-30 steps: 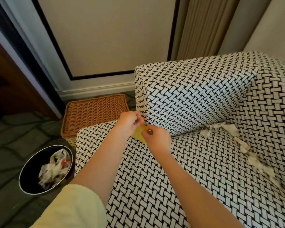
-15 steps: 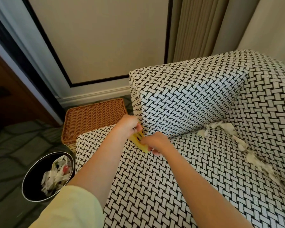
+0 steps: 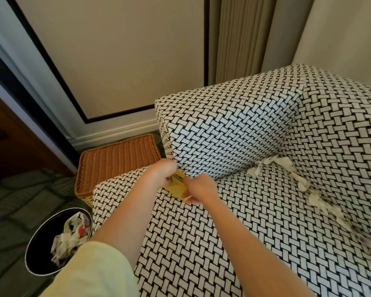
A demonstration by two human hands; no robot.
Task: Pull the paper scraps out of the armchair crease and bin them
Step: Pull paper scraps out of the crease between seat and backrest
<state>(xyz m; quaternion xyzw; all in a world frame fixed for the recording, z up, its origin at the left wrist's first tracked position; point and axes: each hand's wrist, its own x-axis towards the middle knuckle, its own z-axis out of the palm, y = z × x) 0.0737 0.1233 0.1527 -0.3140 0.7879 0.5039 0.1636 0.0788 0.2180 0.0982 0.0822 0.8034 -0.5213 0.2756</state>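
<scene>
Between the hands the yellow scrap point(image 3: 177, 185) shows more of itself than a second ago, and the right hand point(image 3: 199, 188) has rolled over onto it, knuckles up. It sits at the front lower corner of the armrest point(image 3: 223, 129), where the armrest meets the seat cushion. It is a bright yellow sheet with some dark print near its upper edge and creased across the middle. The left hand point(image 3: 162, 172) pinches its upper end right against the armrest's front corner. The right hand grips the lower end, fingers curled under the paper, just in front of the armrest's base.

Further along the armrest's base, at its back end, crumpled white scraps point(image 3: 272, 166) lie in the crease — off-white, twisted, trailing away along the backrest and blurring there. Beyond the armrest's front face, on the floor, stands a wicker basket point(image 3: 116, 159). Nearer the person than that is the round black bin point(image 3: 39, 251), holding crumpled paper with a red spot in it.
</scene>
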